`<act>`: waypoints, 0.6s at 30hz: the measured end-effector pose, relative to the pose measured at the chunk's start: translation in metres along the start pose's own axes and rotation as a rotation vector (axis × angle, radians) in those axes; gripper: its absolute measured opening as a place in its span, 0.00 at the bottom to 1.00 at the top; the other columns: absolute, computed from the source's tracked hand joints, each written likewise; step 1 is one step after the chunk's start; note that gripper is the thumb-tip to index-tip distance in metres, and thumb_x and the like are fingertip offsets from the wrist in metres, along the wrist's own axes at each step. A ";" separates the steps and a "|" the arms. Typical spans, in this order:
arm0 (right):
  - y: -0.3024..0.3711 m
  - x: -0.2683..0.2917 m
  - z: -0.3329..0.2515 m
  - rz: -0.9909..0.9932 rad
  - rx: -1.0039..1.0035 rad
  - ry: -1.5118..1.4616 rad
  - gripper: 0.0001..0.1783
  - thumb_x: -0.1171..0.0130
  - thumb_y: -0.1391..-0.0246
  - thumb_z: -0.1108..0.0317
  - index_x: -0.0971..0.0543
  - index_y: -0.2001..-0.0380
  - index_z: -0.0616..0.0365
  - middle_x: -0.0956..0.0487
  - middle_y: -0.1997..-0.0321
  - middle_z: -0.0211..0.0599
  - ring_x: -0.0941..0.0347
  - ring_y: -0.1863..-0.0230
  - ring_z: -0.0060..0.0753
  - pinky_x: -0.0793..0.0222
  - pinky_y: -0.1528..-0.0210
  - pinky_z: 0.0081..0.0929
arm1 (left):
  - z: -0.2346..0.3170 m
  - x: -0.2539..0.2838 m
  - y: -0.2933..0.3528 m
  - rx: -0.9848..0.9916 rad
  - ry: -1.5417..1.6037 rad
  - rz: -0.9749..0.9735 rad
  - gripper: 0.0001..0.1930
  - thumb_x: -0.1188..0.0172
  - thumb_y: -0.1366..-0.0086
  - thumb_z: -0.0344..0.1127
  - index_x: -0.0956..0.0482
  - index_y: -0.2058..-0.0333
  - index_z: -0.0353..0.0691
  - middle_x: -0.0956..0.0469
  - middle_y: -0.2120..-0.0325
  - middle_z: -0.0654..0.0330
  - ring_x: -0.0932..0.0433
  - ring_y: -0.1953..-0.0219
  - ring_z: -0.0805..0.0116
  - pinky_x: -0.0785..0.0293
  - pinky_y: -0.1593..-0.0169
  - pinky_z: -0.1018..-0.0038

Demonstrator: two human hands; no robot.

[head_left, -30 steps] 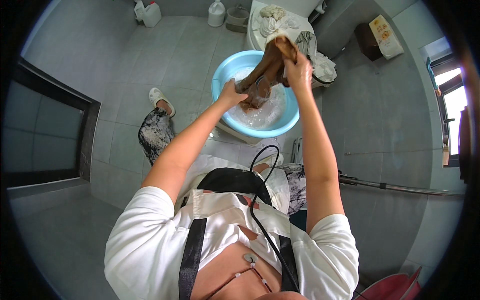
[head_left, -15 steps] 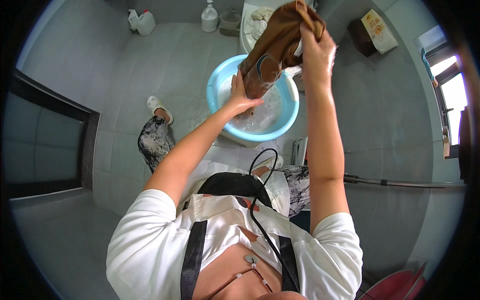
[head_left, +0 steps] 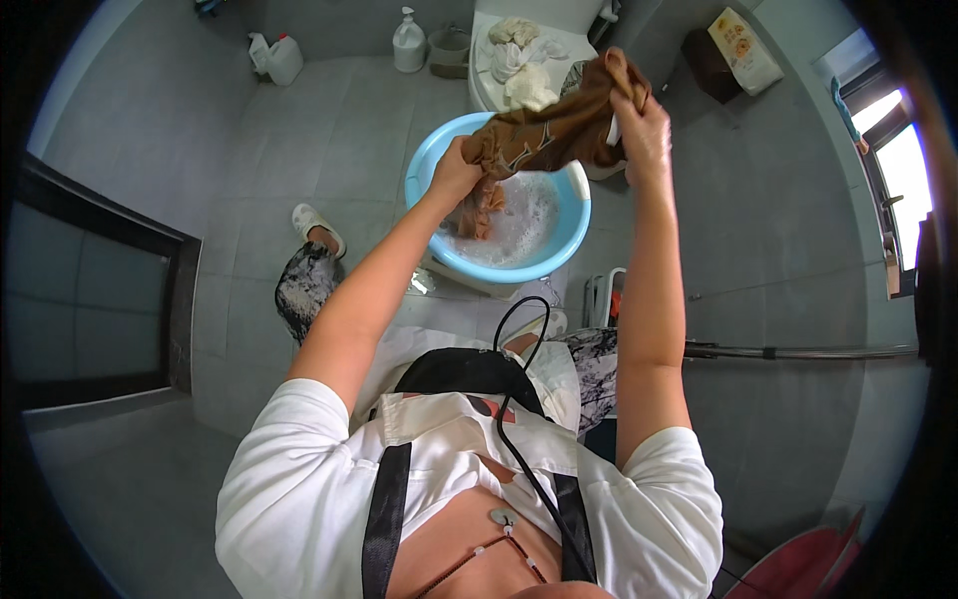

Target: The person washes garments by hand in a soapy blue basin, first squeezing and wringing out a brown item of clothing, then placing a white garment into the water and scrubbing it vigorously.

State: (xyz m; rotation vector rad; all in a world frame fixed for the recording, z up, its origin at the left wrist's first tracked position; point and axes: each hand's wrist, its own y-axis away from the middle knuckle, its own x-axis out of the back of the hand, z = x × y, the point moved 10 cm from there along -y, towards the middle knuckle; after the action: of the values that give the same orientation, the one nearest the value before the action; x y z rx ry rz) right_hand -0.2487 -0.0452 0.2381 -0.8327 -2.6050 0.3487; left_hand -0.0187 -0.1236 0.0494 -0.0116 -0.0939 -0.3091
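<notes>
Fingers of both hands are closed on a wet brown cloth (head_left: 547,135), which hangs stretched between them above a light blue basin (head_left: 572,225). The left hand (head_left: 457,172) bunches the lower end of the cloth just over the soapy water, so that a twisted tail of fabric dips toward the foam; the right hand (head_left: 639,125) clamps the other end higher up and further out, near the basin's far rim. Held this way, with one end high and one low, the cloth sheds its water back into the basin rather than onto the floor. Both forearms reach forward from the lower edge, and a black cable (head_left: 519,399) loops down the person's white shirt.

From the same head view, the basin stands on a grey tiled floor (head_left: 339,130), with no worktop under it. Just behind the basin a white washing machine or tub (head_left: 544,10) carries a heap of pale wrung laundry (head_left: 519,60). White detergent bottles (head_left: 284,58) and a pump bottle (head_left: 408,45) stand near the wall. A patterned trouser leg and white slipper (head_left: 317,228) show beside the basin, and a bright window (head_left: 913,175) sits at the right.
</notes>
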 end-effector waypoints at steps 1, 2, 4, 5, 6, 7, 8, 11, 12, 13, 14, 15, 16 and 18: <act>-0.001 0.001 0.035 0.013 -0.008 0.076 0.20 0.44 0.57 0.58 0.24 0.63 0.62 0.22 0.72 0.41 0.28 0.68 0.31 0.35 0.61 0.27 | -0.005 0.003 0.001 0.026 -0.137 0.009 0.24 0.44 0.52 0.28 0.35 0.54 0.36 0.28 0.58 0.51 0.30 0.54 0.60 0.35 0.51 0.71; 0.007 -0.003 0.056 0.003 -0.044 0.192 0.20 0.44 0.57 0.58 0.24 0.63 0.61 0.23 0.71 0.46 0.27 0.66 0.37 0.34 0.61 0.30 | -0.012 0.008 0.002 0.055 -0.274 0.023 0.25 0.45 0.53 0.30 0.35 0.53 0.36 0.29 0.57 0.49 0.30 0.53 0.56 0.35 0.51 0.69; 0.026 -0.013 0.088 -0.039 -0.123 0.385 0.19 0.44 0.57 0.59 0.24 0.63 0.57 0.23 0.68 0.50 0.27 0.63 0.47 0.34 0.59 0.34 | -0.034 0.019 -0.001 0.109 -0.481 0.027 0.27 0.46 0.53 0.33 0.36 0.51 0.38 0.30 0.55 0.44 0.32 0.51 0.50 0.36 0.50 0.65; 0.035 -0.018 0.102 -0.067 -0.168 0.464 0.18 0.44 0.57 0.59 0.23 0.63 0.55 0.23 0.68 0.51 0.28 0.61 0.50 0.34 0.59 0.36 | -0.042 0.021 0.000 0.078 -0.532 0.042 0.26 0.46 0.53 0.33 0.35 0.52 0.40 0.30 0.56 0.46 0.31 0.52 0.51 0.35 0.50 0.65; 0.042 -0.026 0.115 -0.125 -0.171 0.488 0.18 0.44 0.57 0.59 0.24 0.61 0.53 0.24 0.67 0.51 0.29 0.60 0.52 0.34 0.59 0.38 | -0.047 0.017 0.002 0.092 -0.618 0.000 0.25 0.46 0.53 0.32 0.35 0.53 0.40 0.31 0.56 0.46 0.31 0.53 0.51 0.35 0.50 0.65; 0.048 -0.034 0.128 -0.168 -0.183 0.538 0.19 0.43 0.57 0.59 0.25 0.60 0.53 0.24 0.67 0.50 0.29 0.60 0.52 0.34 0.58 0.39 | -0.052 0.013 0.004 0.107 -0.703 -0.043 0.24 0.46 0.53 0.32 0.34 0.53 0.39 0.31 0.57 0.47 0.31 0.53 0.50 0.35 0.51 0.64; 0.055 -0.040 0.144 -0.226 -0.238 0.635 0.21 0.42 0.57 0.60 0.27 0.58 0.54 0.26 0.63 0.50 0.29 0.60 0.53 0.34 0.58 0.40 | -0.064 0.010 0.002 0.127 -0.751 -0.062 0.21 0.47 0.52 0.31 0.32 0.56 0.39 0.32 0.58 0.48 0.32 0.54 0.50 0.34 0.51 0.64; 0.082 -0.062 0.176 -0.350 -0.152 0.833 0.29 0.39 0.59 0.62 0.35 0.52 0.57 0.34 0.51 0.50 0.29 0.60 0.56 0.32 0.57 0.42 | -0.083 -0.008 0.009 0.146 -0.906 -0.173 0.33 0.42 0.52 0.32 0.42 0.45 0.43 0.41 0.50 0.44 0.34 0.52 0.47 0.35 0.51 0.63; 0.093 -0.070 0.181 -0.423 -0.139 0.830 0.39 0.36 0.62 0.65 0.43 0.46 0.57 0.40 0.46 0.51 0.33 0.54 0.55 0.33 0.56 0.40 | -0.082 -0.015 0.014 0.113 -0.951 -0.207 0.36 0.41 0.53 0.33 0.46 0.44 0.45 0.43 0.49 0.45 0.35 0.52 0.47 0.35 0.51 0.63; 0.101 -0.078 0.188 -0.478 -0.183 0.883 0.45 0.35 0.63 0.62 0.48 0.43 0.55 0.45 0.42 0.52 0.33 0.53 0.55 0.33 0.54 0.39 | -0.079 -0.021 0.019 0.077 -1.000 -0.241 0.39 0.41 0.53 0.33 0.50 0.42 0.46 0.44 0.47 0.45 0.35 0.51 0.47 0.35 0.50 0.62; 0.108 -0.085 0.190 -0.517 -0.201 0.929 0.48 0.35 0.63 0.60 0.50 0.41 0.54 0.50 0.39 0.52 0.33 0.52 0.54 0.33 0.54 0.39 | -0.077 -0.027 0.022 0.041 -1.049 -0.276 0.42 0.40 0.53 0.33 0.54 0.40 0.48 0.46 0.46 0.45 0.35 0.51 0.47 0.35 0.50 0.62; 0.115 -0.095 0.187 -0.559 -0.215 0.973 0.50 0.35 0.64 0.58 0.52 0.40 0.53 0.54 0.37 0.52 0.33 0.51 0.54 0.33 0.53 0.38 | -0.087 -0.030 0.024 0.083 -1.101 -0.316 0.44 0.39 0.53 0.34 0.56 0.40 0.49 0.47 0.46 0.45 0.35 0.50 0.47 0.35 0.50 0.62; 0.122 -0.107 0.193 -0.640 -0.197 1.065 0.51 0.36 0.62 0.57 0.55 0.39 0.52 0.57 0.35 0.51 0.33 0.51 0.52 0.33 0.53 0.37 | -0.097 -0.035 0.024 0.120 -1.151 -0.363 0.46 0.39 0.53 0.34 0.59 0.39 0.49 0.47 0.45 0.46 0.35 0.50 0.48 0.35 0.50 0.62; 0.136 -0.130 0.218 -0.806 -0.156 1.250 0.52 0.39 0.59 0.54 0.60 0.37 0.50 0.65 0.33 0.47 0.32 0.51 0.49 0.32 0.54 0.35 | -0.108 -0.041 0.025 0.187 -1.258 -0.407 0.47 0.38 0.52 0.35 0.60 0.39 0.51 0.49 0.43 0.48 0.35 0.49 0.50 0.34 0.50 0.62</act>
State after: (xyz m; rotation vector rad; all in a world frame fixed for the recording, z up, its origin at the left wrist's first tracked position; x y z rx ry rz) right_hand -0.1762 -0.0400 -0.0403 0.0854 -1.5398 -0.4760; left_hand -0.0401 -0.0898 -0.0623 0.0001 -1.3863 -0.6623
